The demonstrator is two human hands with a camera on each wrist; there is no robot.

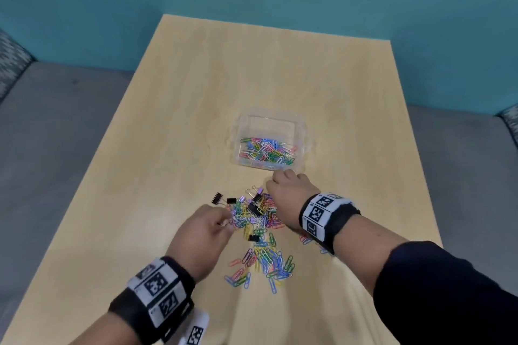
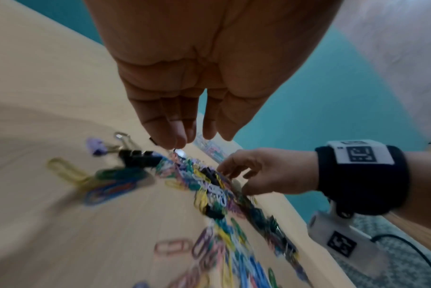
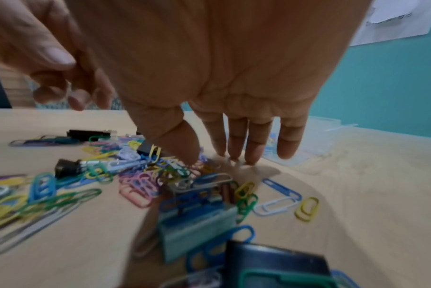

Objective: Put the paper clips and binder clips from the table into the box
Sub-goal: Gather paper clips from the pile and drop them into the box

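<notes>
A clear plastic box [image 1: 238,126] stands mid-table and holds several coloured paper clips [image 1: 266,150]. Nearer me lies a pile of paper clips [image 1: 263,258] mixed with black binder clips [image 1: 216,199]. My left hand [image 1: 222,223] is at the pile's left edge. Its fingertips [image 2: 176,143] point down at a silvery clip, and whether they grip it does not show. My right hand [image 1: 276,180] hovers at the pile's right side, just short of the box. Its fingers [image 3: 236,152] are straight and touch the table, with the thumb on the clips. A blue binder clip [image 3: 199,220] lies under that wrist.
The wooden table [image 1: 252,78] ends at a teal wall at the back, with grey seating [image 1: 56,134] on both sides. A purple binder clip [image 2: 96,146] and a few stray clips [image 3: 281,204] lie apart from the pile.
</notes>
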